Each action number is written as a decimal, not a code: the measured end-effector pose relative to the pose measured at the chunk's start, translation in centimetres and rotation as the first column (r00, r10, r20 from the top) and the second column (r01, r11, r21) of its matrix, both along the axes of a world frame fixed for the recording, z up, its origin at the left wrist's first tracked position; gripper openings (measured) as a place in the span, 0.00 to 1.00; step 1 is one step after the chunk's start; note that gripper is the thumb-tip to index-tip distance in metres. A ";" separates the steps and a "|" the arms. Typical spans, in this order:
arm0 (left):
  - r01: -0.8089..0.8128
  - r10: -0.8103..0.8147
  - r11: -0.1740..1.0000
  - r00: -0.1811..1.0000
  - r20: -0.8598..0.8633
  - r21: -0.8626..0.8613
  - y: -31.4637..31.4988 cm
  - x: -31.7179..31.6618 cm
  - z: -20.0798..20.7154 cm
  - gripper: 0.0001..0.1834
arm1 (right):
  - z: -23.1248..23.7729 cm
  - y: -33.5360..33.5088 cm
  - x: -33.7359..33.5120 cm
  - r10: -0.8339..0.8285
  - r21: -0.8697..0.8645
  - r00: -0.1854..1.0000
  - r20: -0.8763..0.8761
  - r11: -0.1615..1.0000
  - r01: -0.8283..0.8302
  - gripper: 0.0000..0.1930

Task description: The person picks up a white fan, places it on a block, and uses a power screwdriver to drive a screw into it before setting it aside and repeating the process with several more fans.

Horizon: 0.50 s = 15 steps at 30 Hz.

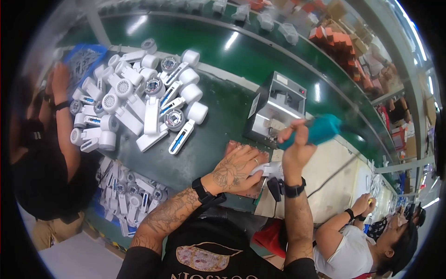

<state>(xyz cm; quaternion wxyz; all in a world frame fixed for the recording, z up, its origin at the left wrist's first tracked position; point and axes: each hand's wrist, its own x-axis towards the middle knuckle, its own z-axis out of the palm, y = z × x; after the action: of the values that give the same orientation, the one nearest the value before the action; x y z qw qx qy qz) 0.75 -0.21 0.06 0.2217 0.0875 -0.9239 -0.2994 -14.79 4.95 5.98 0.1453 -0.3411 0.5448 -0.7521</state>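
Observation:
My right hand (297, 146) is wrapped round a teal electric screwdriver (320, 130), raised and tilted, its outline blurred by motion. Below it, my left hand (239, 169) lies over a reddish-brown block (251, 191) and steadies a white handheld fan (273, 169) at the block's right end. Most of that fan is covered by my hands. A grey screw feeder box (278, 102) stands just beyond my hands. To the left, a heap of white handheld fans (151, 111) lies on the green table (223, 100); some have open handles with blue inside, others show round grilles.
A bin (132, 193) of more fans sits below the table's left edge. A co-worker's arm (65, 116) reaches toward a blue tray (86, 63) of grey parts. At right, another person (353, 242) works beside the pale board (334, 176). A cable (337, 172) crosses that board.

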 end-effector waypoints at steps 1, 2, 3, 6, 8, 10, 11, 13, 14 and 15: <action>0.001 -0.001 1.000 1.000 0.011 0.011 -0.1 -0.1 -0.4 0.25 | 0.5 0.9 0.8 -0.034 -0.023 0.998 0.061 0.999 0.036 0.20; -0.003 0.005 1.000 0.999 -0.046 0.026 0.1 -0.2 -0.8 0.25 | 0.7 2.1 1.4 -0.002 -0.045 0.998 0.056 0.999 0.004 0.22; 0.002 0.002 0.999 0.994 -0.111 0.035 0.0 -0.7 -1.1 0.24 | 1.0 3.4 1.3 0.020 -0.073 0.999 0.043 0.997 -0.017 0.24; 0.029 -0.025 0.999 0.996 -0.085 0.038 -0.2 -0.8 -1.1 0.24 | 0.6 5.7 2.0 0.060 -0.044 0.998 -0.015 0.997 -0.061 0.30; 0.049 -0.045 0.997 0.997 -0.070 0.065 -0.2 -0.8 -1.0 0.24 | 0.3 6.2 2.2 0.059 -0.029 0.998 -0.011 0.998 -0.059 0.31; 0.005 0.000 0.997 0.998 -0.061 0.080 0.0 -0.9 -0.9 0.22 | -0.1 6.6 2.1 0.069 -0.003 0.998 0.013 0.998 -0.069 0.31; 0.007 -0.003 0.997 0.998 -0.058 0.078 0.0 -1.0 -1.0 0.22 | -0.2 6.6 2.0 0.066 -0.005 0.998 0.016 0.998 -0.066 0.31; 0.024 -0.019 0.994 0.998 -0.052 0.106 0.0 -1.2 -1.2 0.22 | -0.4 6.7 1.8 0.063 -0.014 0.997 0.032 0.998 -0.062 0.31; 0.027 -0.022 0.994 0.998 -0.051 0.105 0.0 -1.3 -1.1 0.22 | -0.5 6.8 1.8 0.060 -0.015 0.998 0.033 0.998 -0.059 0.31; 0.024 -0.019 0.996 0.998 -0.062 0.085 0.1 -1.3 -0.9 0.21 | -0.7 6.8 1.8 0.064 -0.011 0.997 0.046 0.998 -0.064 0.29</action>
<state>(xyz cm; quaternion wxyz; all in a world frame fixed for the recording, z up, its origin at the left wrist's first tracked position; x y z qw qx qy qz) -0.57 -0.15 -0.84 0.2426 0.0780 -0.9038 -0.3438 -13.02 11.78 5.30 0.1802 -0.3414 0.5265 -0.7574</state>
